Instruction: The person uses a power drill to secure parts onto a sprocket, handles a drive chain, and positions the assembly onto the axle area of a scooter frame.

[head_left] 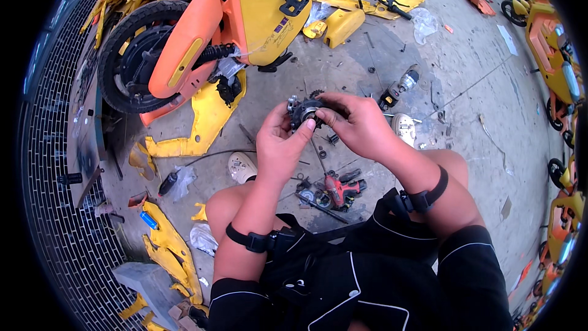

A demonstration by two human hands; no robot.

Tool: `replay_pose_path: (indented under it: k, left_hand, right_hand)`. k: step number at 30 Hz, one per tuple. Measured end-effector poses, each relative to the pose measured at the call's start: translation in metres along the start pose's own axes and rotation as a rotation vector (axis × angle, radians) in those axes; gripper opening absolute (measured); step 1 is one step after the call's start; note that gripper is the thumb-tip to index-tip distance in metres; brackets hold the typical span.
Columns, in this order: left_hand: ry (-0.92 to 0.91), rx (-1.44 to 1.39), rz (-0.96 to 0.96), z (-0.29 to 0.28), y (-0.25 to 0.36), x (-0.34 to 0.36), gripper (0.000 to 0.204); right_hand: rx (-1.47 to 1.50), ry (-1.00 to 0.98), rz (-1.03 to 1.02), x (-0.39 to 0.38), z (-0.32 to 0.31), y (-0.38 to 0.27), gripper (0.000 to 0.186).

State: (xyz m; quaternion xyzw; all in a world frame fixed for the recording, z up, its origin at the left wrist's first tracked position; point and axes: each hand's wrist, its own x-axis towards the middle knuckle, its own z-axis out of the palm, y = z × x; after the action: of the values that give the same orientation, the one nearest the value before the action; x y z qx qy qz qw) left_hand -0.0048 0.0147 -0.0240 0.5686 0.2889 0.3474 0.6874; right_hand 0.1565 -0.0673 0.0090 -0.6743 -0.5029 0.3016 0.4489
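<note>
At the centre, both hands grip a small dark and silver round metal part with a toothed edge (306,111). My left hand (278,135) has its fingers around the part's left side and its thumb pressed on the front. My right hand (355,119) reaches over the right side, thumb also on the front face. The fingers behind the part are partly hidden. Below the hands, on the concrete, lie a red and black drill (343,190), small loose metal parts and a thin rod. A black and yellow power tool (399,86) lies to the right.
An orange and yellow scooter (187,61) stands at upper left beside piles of yellow panels (199,116). More scooters (545,55) line the right side. Yellow scraps (165,239) and a blue cylinder (148,220) lie at lower left, near a brick wall (55,147).
</note>
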Motion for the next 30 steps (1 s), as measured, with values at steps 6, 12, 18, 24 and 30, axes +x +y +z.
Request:
replay_pose_path:
  k: [6,12,18,24,30]
  left_hand:
    - [0.040,-0.005,-0.044,-0.003,0.002,0.000,0.025]
    - [0.075,-0.031,-0.026,-0.002,0.001,-0.001,0.022]
    - [0.090,-0.024,-0.007,-0.002,-0.001,-0.002,0.020]
    - [0.087,0.061,-0.041,-0.001,0.006,0.003,0.025]
    - [0.035,-0.130,-0.120,-0.012,0.007,0.005,0.031]
  right_hand:
    - [-0.010,0.018,-0.035,-0.001,0.003,-0.005,0.028]
    - [0.008,0.067,-0.081,0.000,0.009,0.001,0.026]
    - [-0.004,0.136,-0.138,0.000,0.016,0.004,0.023]
    - [0.041,0.176,-0.131,0.002,0.023,0.011,0.024]
    - [0.495,-0.078,0.110,0.006,0.016,0.011,0.036]
